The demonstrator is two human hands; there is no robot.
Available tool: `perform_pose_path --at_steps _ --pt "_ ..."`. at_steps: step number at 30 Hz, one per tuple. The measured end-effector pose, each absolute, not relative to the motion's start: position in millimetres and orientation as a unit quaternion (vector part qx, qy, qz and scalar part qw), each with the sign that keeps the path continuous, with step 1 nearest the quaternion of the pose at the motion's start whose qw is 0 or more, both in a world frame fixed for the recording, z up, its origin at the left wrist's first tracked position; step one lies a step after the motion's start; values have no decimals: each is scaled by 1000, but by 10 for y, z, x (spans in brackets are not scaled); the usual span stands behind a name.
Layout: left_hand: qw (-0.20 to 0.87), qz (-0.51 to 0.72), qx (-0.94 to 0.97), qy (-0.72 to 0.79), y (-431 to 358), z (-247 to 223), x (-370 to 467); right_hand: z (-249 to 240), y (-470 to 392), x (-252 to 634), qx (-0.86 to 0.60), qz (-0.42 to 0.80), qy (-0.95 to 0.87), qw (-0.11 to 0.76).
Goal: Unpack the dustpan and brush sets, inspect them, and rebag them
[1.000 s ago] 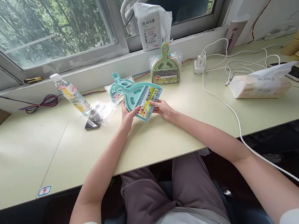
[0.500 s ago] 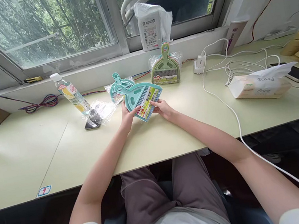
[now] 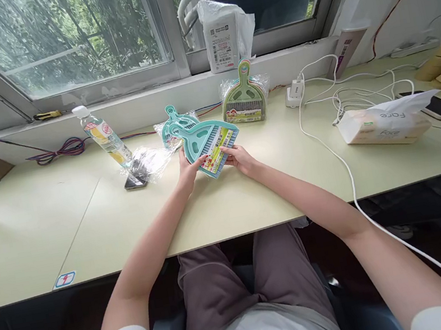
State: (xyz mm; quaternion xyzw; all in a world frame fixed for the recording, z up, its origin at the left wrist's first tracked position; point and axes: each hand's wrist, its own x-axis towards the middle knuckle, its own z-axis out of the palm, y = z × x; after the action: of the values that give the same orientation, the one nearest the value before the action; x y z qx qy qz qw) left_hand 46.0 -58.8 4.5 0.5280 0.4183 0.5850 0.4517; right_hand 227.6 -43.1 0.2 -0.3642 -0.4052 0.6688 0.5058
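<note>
Between my hands a teal dustpan and brush set (image 3: 198, 141) is held tilted above the table, its blue bristles and yellow-green label facing up. My left hand (image 3: 189, 169) is closed on its left edge, thumb on top. My right hand (image 3: 240, 160) pinches the bristle and label side at the lower right. Just behind lies another teal dustpan set (image 3: 172, 117) in clear wrap, partly covered by the held one. Farther right, an olive-green dustpan set (image 3: 243, 98) in plastic stands upright by the wall. Crumpled clear plastic film (image 3: 154, 162) lies left of my left hand.
A drink bottle (image 3: 104, 137) leans over a phone (image 3: 135, 181) on the left. At right are a tissue pack (image 3: 384, 125), a charger (image 3: 295, 93) and a white cable (image 3: 336, 158) hanging over the table's front edge. A wrapped white pack (image 3: 222, 42) stands on the windowsill.
Almost nothing differs. Both hands keep the same hold on the teal dustpan set, and the whole view has shifted very slightly.
</note>
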Motion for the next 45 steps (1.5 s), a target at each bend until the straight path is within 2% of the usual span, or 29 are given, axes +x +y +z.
perform_pose_path --at_steps 45 --pt "432 585 542 422 -553 2 454 -26 -423 2271 -379 659 -420 495"
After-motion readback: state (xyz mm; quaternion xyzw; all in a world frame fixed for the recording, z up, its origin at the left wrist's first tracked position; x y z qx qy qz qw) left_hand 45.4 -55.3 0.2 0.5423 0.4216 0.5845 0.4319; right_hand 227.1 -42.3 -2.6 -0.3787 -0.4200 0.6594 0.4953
